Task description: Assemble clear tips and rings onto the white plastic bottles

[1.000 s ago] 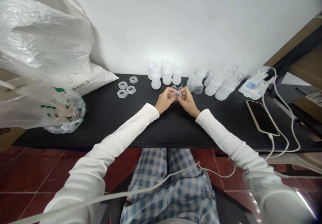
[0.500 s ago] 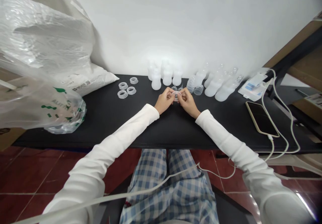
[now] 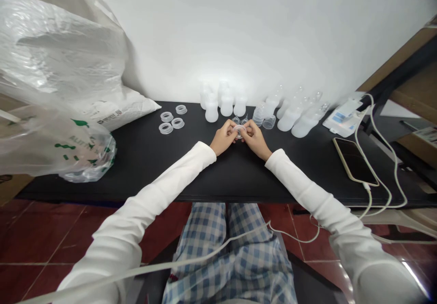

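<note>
Both hands meet over the black table. My left hand (image 3: 223, 136) pinches the left side of a clear bottle ring (image 3: 239, 129), and my right hand (image 3: 255, 139) pinches its right side. Something clear shows inside the ring, perhaps a nipple, but the fingers partly hide it. Just behind the fingers stand clear bottle nipples (image 3: 244, 119). Several frosted white baby bottles (image 3: 211, 108) without tops stand against the wall. To the left lie several loose clear rings (image 3: 166, 128). Clear domed caps (image 3: 269, 122) sit to the right of my hands.
Frosted bottles with clear domed tops (image 3: 300, 125) stand or lean at the right. Beyond them are a white-and-blue package (image 3: 343, 118) and a phone (image 3: 355, 160) with white cables. Large plastic bags (image 3: 61, 58) crowd the table's left end. A cable crosses above my lap.
Both hands keep hold of the ring in nearly the same spot, with only a slight shift of the fingers. The other things stay where they were.
</note>
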{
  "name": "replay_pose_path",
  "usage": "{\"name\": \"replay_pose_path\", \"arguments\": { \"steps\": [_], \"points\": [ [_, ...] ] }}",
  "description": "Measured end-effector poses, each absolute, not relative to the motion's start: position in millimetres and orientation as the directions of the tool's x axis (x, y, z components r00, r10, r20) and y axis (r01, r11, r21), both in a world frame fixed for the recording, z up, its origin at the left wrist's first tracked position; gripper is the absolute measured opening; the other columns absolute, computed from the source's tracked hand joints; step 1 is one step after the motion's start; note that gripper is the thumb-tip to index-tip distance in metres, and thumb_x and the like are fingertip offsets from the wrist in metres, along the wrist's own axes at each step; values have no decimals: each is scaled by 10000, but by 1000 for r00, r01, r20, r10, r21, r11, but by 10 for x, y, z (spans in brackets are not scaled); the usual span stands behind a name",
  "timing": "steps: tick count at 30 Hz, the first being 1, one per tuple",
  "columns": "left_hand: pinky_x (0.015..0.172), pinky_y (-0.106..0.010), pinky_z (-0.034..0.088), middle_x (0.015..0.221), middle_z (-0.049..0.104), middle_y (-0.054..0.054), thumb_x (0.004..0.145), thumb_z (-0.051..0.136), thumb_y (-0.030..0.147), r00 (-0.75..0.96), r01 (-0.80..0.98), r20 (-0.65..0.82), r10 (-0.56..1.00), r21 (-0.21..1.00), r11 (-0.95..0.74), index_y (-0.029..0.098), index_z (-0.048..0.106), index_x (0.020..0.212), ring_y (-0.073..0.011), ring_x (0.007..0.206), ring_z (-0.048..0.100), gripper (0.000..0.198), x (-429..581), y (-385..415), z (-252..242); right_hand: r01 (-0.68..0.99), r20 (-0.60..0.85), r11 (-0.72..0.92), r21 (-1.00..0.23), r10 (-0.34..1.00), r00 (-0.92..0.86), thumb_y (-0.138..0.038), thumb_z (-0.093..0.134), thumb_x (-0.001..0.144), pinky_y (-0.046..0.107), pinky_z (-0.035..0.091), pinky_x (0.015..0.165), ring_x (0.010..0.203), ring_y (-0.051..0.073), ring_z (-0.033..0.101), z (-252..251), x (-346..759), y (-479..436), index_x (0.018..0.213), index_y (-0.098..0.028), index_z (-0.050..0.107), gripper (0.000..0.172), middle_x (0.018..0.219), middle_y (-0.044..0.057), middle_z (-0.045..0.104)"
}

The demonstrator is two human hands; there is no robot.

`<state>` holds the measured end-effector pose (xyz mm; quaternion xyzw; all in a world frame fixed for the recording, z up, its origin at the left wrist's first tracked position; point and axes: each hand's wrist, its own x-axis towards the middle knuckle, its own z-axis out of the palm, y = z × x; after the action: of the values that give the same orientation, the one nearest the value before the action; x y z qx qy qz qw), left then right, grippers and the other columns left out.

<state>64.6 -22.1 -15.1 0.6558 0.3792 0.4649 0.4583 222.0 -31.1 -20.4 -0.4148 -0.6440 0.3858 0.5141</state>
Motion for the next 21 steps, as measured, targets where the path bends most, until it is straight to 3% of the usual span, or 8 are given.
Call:
{"name": "replay_pose_path", "arguments": {
  "steps": [4, 13, 21],
  "points": [
    [597, -228, 497, 670, 597, 53, 920, 614, 295, 281, 64, 264, 923, 954, -292, 204, 531, 935, -101, 574, 598, 124, 630, -210, -142, 92, 328, 342, -935, 934, -139, -744, 656, 800, 253, 432, 514, 541, 98, 523, -163, 2212, -328, 837, -249, 441, 541, 660, -57, 568],
    [643, -251, 424, 649, 536, 59, 946, 576, 294, 304, 256, 389, 870, 846, -468, 224, 465, 892, -119, 588, 538, 143, 581, -195, -181, 105, 325, 351, -931, 923, -206, -722, 675, 804, 266, 482, 551, 545, 102, 524, -155, 2201, -337, 832, -246, 450, 528, 634, -60, 551],
    [684, -283, 441, 736, 568, 26, 928, 605, 341, 299, 213, 388, 872, 863, -458, 244, 422, 890, -155, 656, 587, 210, 600, -223, -190, 114, 319, 348, -931, 924, -211, -728, 684, 793, 298, 508, 579, 578, 126, 542, -159, 2214, -330, 835, -254, 452, 529, 663, -43, 573]
  ]
}}
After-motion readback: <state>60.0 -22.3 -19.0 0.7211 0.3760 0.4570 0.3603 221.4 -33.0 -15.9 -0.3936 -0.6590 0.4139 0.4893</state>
